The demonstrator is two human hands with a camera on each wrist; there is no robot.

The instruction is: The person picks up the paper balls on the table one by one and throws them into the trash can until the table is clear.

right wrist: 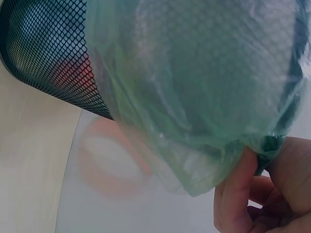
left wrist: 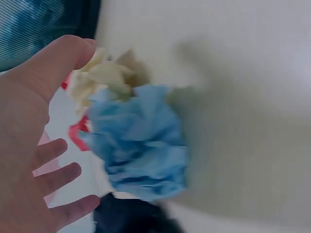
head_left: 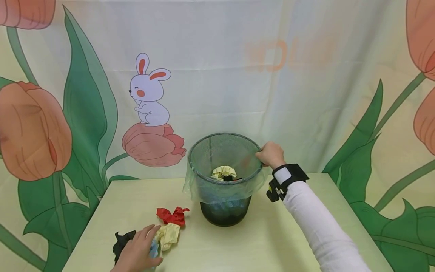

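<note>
A black mesh waste bin (head_left: pixel 225 215) stands on the table, lined with a green plastic bag (head_left: pixel 217 194) folded over its rim. My right hand (head_left: pixel 272 155) grips the rim and bag at the right side; the right wrist view shows fingers curled round the bag's edge. My left hand (head_left: pixel 138 247) hovers at the front left with fingers spread, over a crumpled blue paper (left wrist: pixel 138 143). Around it lie a crumpled cream paper (head_left: pixel 168 236), a red one (head_left: pixel 173 216) and a black one (head_left: pixel 122 243). Inside the bin are cream paper (head_left: pixel 223 172) and some darker scraps.
The pale table (head_left: pixel 272 241) reaches back to a hanging cloth (head_left: pixel 217 75) printed with tulips and a rabbit. The bin stands near the table's back edge, close in front of that cloth.
</note>
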